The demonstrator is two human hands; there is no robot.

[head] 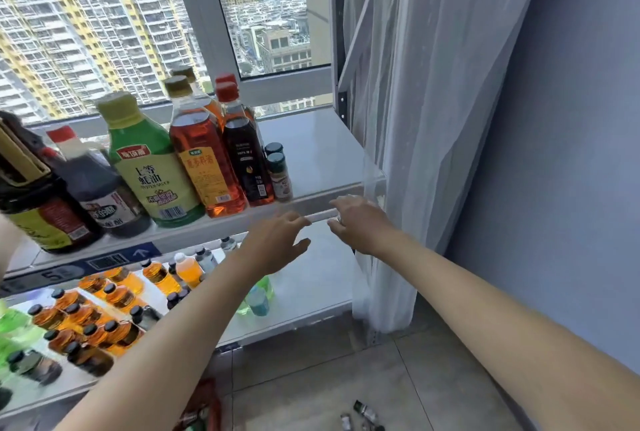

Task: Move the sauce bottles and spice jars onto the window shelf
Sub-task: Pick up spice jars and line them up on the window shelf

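Note:
The window shelf (325, 153) carries a row of sauce bottles: a large dark jug (38, 212), a dark soy bottle (100, 198), a green-capped bottle (149, 167), an amber bottle (204, 160) and a dark red-capped bottle (246, 160). Two small spice jars (280, 174) stand at the row's right end. My left hand (277, 247) hovers just below the shelf's front edge, fingers apart and holding nothing. My right hand (360, 223) is at that front edge further right, fingers curled over it; whether it grips anything is unclear.
A lower shelf (311, 285) holds several small amber and dark bottles (104, 309) on its left half. A sheer white curtain (415, 119) hangs at the shelf's right end, before a blue wall. Small bottles (363, 415) lie on the tiled floor.

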